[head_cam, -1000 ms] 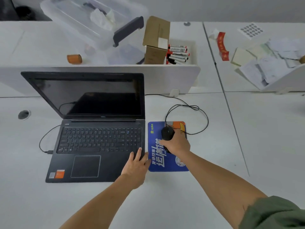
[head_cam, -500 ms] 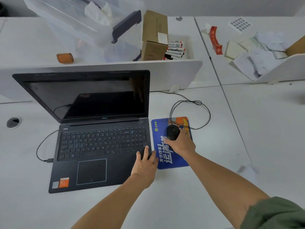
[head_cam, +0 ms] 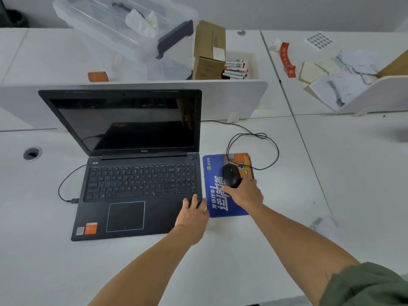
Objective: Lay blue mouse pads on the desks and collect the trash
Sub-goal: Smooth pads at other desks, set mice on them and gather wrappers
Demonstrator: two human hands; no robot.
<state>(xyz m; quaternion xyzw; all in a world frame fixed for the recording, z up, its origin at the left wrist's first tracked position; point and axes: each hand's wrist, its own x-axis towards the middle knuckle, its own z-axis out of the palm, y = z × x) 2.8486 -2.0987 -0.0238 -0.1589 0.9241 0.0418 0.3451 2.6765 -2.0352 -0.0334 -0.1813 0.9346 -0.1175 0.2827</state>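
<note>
Pad, blue with white characters and an orange cartoon: lay flat on the desk, just right of the laptop. Mouse, black, wired: sat on the pad's far half; its cable looped over the desk beyond the pad. Right hand: gripped the mouse's near end, fingers curled at its sides, wrist over the pad. Left hand: fingers straight and spread, resting on the laptop's front right corner beside the pad's left edge, holding nothing. Laptop: open, screen dark. Crumpled paper: on the desk, well right of the pad. Divider: upright behind the laptop. Beyond it: clear bin, tilted; cardboard box; markers. Loose papers: far right desk.
</note>
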